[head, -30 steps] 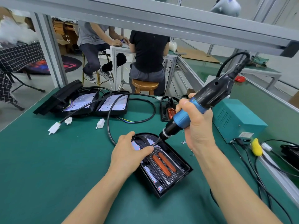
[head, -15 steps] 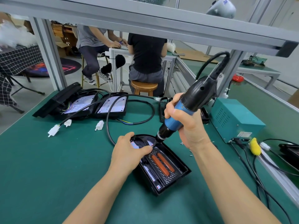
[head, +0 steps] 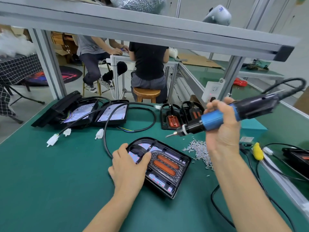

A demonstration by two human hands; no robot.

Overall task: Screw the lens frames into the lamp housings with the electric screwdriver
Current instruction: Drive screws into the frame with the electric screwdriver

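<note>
A black lamp housing (head: pixel 173 180) with its lens frame and two orange reflectors lies on the green mat in front of me. My left hand (head: pixel 128 168) rests on its left end, thumb laid across the frame. My right hand (head: pixel 222 129) grips the blue and black electric screwdriver (head: pixel 217 119), lifted clear of the housing and lying almost level, its bit pointing left above the mat. A pile of small silver screws (head: pixel 199 151) lies just right of the housing.
Open housings with LED boards (head: pixel 107 113) and black cables with white plugs (head: pixel 53 139) sit at the back left. Two lens frames (head: pixel 172 118) stand behind the screws. A teal power box (head: pixel 250 129), a yellow connector (head: pixel 257 150) and cables lie right. Two people sit beyond the bench.
My right hand has lifted the screwdriver off the housing's top edge and swung it up and to the right, tilting it nearly level. My left hand stays on the housing.
</note>
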